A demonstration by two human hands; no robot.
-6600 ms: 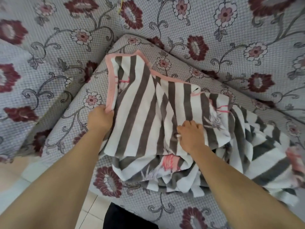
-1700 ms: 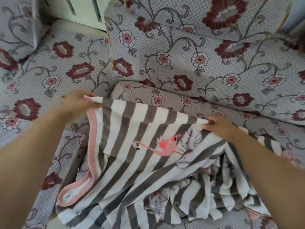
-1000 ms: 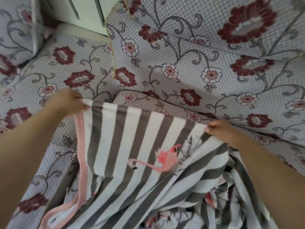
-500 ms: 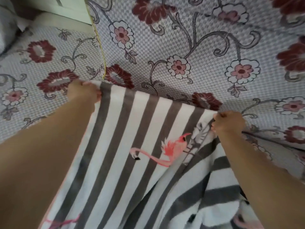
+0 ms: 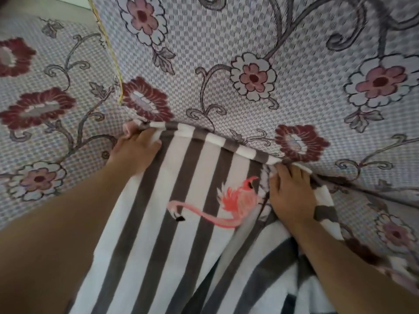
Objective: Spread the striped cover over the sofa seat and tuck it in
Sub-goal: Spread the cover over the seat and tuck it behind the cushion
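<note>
The grey-and-white striped cover [image 5: 181, 223], printed with a pink flamingo, lies stretched over the sofa seat, its far edge rolled against the foot of the floral backrest [image 5: 249, 64]. My left hand [image 5: 133, 152] grips the cover's far left corner, where a bit of pink trim shows, right at the crease between seat and backrest. My right hand [image 5: 290, 193] grips the same far edge further right, fingers curled into bunched cloth at the crease. Most of the seat lies hidden beneath the cover. To the lower right the cover is crumpled.
The floral-covered armrest [image 5: 45, 109] rises at the left, with a yellow seam thread [image 5: 113, 64] where it meets the backrest. A strip of bare floral seat [image 5: 385, 223] shows at the right. A pale surface [image 5: 45, 5] shows at the top left behind the sofa.
Both hands have carried the cover's far edge forward and down to the crease under the backrest. The view has moved closer to the sofa.
</note>
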